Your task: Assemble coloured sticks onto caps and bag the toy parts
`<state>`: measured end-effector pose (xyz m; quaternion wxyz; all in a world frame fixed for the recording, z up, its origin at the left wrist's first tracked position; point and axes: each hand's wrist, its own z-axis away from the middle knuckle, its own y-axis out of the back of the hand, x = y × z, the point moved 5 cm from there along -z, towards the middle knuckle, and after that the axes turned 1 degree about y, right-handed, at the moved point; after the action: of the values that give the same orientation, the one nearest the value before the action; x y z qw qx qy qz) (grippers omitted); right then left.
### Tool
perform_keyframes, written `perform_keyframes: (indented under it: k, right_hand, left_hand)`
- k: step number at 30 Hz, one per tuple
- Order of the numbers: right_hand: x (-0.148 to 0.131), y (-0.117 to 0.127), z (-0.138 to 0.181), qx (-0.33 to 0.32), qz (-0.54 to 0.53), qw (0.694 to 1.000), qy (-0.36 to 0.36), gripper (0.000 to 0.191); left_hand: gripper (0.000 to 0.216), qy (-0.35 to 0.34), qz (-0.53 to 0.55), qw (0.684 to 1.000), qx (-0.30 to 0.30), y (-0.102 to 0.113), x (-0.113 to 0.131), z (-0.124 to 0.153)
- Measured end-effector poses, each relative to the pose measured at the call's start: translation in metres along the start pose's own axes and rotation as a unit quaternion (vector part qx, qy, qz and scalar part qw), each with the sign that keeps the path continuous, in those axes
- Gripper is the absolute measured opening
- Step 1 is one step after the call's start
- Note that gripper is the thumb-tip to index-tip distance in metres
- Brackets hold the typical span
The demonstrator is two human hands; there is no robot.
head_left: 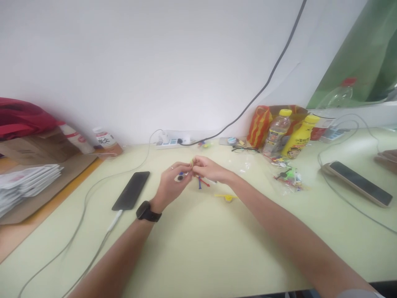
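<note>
My left hand (171, 184), with a dark watch on its wrist, is closed in a pinch and meets my right hand above the table. Between the fingertips shows a small yellow-green plastic piece (192, 164), mostly hidden by the fingers. A small black wheel-like part (180, 178) with blue beside it shows at my left fingers; whether it is held or lies behind them I cannot tell. My right hand (209, 169) also pinches at the yellow-green piece. Just below the hands lie a blue plastic part (199, 183) and a red one (204, 182). A yellow plastic piece (228, 198) lies near my right forearm.
Left of my hands lies a phone (131, 191) on a charging cable. To the right are a clear bag of small plastic parts (290, 176), bottles (299, 136) and another phone (359, 182). Glasses (245, 149) and a power strip (173, 139) sit by the wall. Another person's hand (387, 159) shows far right.
</note>
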<state>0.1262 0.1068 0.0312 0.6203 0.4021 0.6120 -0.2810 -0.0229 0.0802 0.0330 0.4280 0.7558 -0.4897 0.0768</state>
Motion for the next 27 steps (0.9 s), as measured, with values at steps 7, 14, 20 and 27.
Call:
perform_keyframes:
  k: [7, 14, 20, 27]
  right_hand:
    - [0.022, 0.025, -0.002, -0.019, 0.320, 0.944, -0.072, 0.022]
    - [0.003, 0.055, 0.023, -0.127, 0.424, 0.887, -0.132, 0.027]
    - [0.021, 0.036, 0.043, -0.309, 0.414, 0.804, -0.293, 0.035]
    - [0.010, 0.023, 0.033, -0.288, 0.368, 0.870, -0.155, 0.015]
  left_hand:
    - [0.016, 0.033, 0.009, 0.996, -0.084, 0.007, -0.006, 0.005]
    - [0.014, 0.054, -0.032, 0.982, -0.179, 0.017, -0.031, 0.038]
    - [0.025, 0.035, -0.067, 0.989, -0.126, 0.024, -0.039, 0.034]
    - [0.020, 0.027, -0.092, 0.987, -0.126, 0.025, -0.039, 0.034]
